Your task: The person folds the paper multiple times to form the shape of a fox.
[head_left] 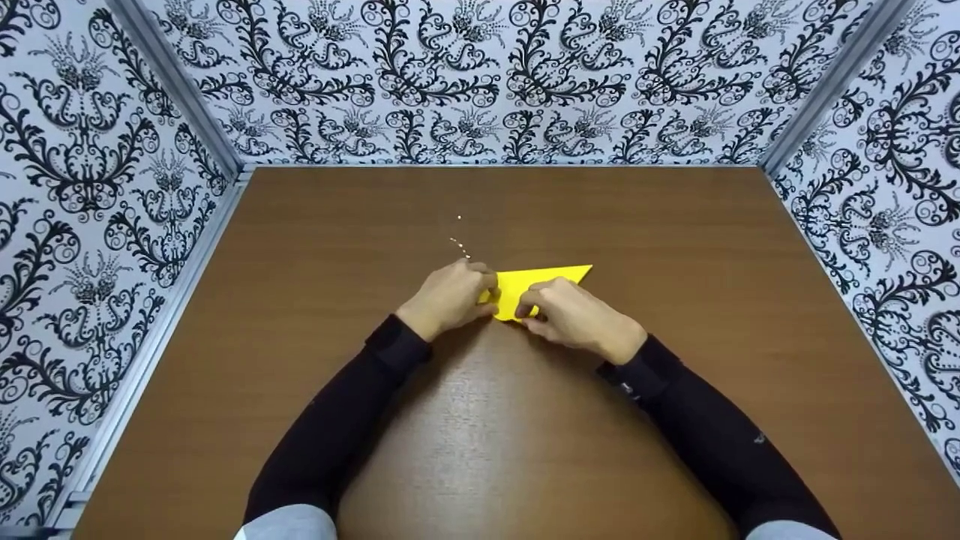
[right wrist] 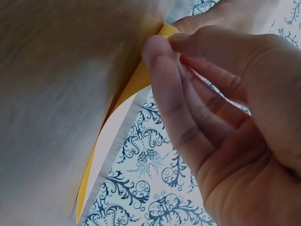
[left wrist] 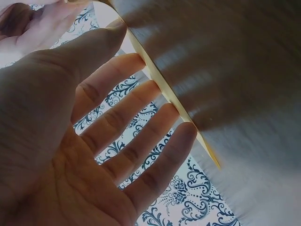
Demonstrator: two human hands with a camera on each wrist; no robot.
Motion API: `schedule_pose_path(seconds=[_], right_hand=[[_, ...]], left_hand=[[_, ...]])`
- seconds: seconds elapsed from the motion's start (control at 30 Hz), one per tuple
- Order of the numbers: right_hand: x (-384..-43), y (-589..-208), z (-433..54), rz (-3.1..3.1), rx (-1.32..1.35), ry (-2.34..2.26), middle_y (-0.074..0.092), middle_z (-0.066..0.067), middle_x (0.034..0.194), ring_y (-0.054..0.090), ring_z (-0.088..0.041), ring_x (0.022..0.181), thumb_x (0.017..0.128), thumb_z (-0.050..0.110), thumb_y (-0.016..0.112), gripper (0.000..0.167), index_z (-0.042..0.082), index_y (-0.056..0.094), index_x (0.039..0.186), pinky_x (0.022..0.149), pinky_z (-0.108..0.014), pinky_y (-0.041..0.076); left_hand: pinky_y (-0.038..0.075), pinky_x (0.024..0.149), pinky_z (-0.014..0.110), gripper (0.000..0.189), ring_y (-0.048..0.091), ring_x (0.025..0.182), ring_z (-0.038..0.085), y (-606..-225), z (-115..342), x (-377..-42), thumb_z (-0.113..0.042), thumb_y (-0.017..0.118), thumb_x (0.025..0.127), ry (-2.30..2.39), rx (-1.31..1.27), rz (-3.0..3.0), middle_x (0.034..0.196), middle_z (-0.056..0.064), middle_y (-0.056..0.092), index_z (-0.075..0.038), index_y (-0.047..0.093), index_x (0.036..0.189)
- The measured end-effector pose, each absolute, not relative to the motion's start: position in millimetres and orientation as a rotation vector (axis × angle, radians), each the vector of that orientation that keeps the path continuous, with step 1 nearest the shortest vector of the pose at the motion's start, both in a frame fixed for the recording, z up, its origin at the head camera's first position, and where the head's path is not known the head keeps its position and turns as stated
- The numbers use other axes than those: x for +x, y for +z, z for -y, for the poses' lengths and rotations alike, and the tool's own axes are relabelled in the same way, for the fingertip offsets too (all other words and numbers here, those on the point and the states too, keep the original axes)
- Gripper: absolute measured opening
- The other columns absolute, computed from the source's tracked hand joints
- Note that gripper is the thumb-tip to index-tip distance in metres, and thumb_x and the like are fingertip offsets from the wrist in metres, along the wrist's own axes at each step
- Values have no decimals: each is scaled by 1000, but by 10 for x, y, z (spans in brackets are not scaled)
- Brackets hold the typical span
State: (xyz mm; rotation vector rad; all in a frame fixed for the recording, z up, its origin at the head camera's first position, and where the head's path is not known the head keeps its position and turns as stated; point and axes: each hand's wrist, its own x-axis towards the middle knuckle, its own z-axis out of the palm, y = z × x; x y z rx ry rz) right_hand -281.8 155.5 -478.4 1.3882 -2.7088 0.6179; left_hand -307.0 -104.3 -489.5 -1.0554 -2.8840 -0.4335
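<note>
The folded yellow paper [head_left: 519, 289] lies on the brown surface [head_left: 465, 450], between the hands; its pointed corner extends beyond the right hand [head_left: 574, 315]; the left hand [head_left: 454, 294] has its fingers extended and spread, with the fingertips touching the paper's edge; the right hand pinches the near edge between thumb and index finger; small white specks [head_left: 460, 245] lie just beyond the left hand.

Brown table [head_left: 675, 225], yellow paper [head_left: 544, 276], white specks [head_left: 460, 245]
</note>
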Motion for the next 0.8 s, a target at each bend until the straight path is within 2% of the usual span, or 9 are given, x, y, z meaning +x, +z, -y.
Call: schedule_pose_path(seconds=[0.13, 0.33, 0.47, 0.6, 0.7, 0.8], right_hand=[[-2861, -4754, -1587, 2681, 1392, 744, 88, -10, 101, 81, -24, 88, 101, 3, 90, 7, 2, 89, 108, 82, -42, 71], [-2900, -4725, -1621, 2723, 1361, 878, 89, -10, 104, 85, -22, 89, 98, 6, 94, 16, 1, 88, 112, 84, -42, 74], [-2920, -4727, -1627, 2735, 1305, 916, 89, -6, 101, 81, -18, 87, 102, 7, 90, 9, 4, 88, 110, 82, -42, 70], [-2952, -4727, -1623, 2735, 1251, 988, 89, -8, 94, 81, -16, 80, 106, 7, 86, 5, 4, 86, 109, 75, -32, 67], [-2988, -4733, -1616, 2742, 1194, 1069, 88, -12, 92, 83, -20, 76, 107, 7, 84, 5, 2, 85, 108, 68, -24, 65], [-3035, -4743, -1608, 2735, 1135, 1098, 86, -13, 90, 82, -24, 72, 108, 8, 85, 6, 3, 85, 106, 64, -20, 62]], left_hand=[[68, 107, 52, 18, 79, 124, 38, -4898, 1052, -3090, -26, 91, 104, -460, -1063, 2876, 137, 11, 84, -11, 87, 114], [69, 106, 51, 19, 80, 122, 36, -4918, 1072, -3111, -27, 91, 105, -450, -1066, 2873, 137, 11, 84, -12, 88, 116], [69, 103, 52, 18, 79, 124, 36, -4929, 1080, -3128, -27, 91, 105, -445, -1066, 2875, 138, 10, 84, -13, 88, 116], [70, 101, 53, 14, 81, 120, 35, -4947, 1091, -3156, -25, 90, 105, -428, -1069, 2854, 134, 9, 85, -14, 87, 114], [70, 102, 52, 11, 82, 119, 33, -4959, 1101, -3171, -22, 90, 106, -427, -1078, 2834, 132, 8, 86, -14, 87, 113], [70, 104, 51, 9, 82, 121, 32, -4967, 1111, -3178, -20, 89, 106, -442, -1090, 2816, 132, 7, 86, -14, 88, 113]])
